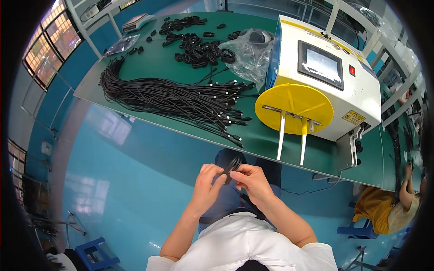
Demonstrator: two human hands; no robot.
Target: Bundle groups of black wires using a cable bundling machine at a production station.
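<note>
A small coil of black cable (pixel 233 168) is held between my two hands, above my lap and short of the table's front edge. My left hand (pixel 209 180) pinches its left side between thumb and fingers. On the other side, my right hand (pixel 251 180) grips the coil with thumb and forefinger. Ahead on the green table lies a long bundle of straight black cables (pixel 172 95), their plug ends fanned toward the right. Behind it is a loose pile of coiled black cables (pixel 196 47).
To the right stands a white machine (pixel 289 49) with a screen, a yellow disc (pixel 289 101) and two prongs jutting toward me. A clear plastic bag (pixel 251 52) rests beside it. A scale (pixel 138 22) sits at the far left. Another person (pixel 384 210) sits at far right.
</note>
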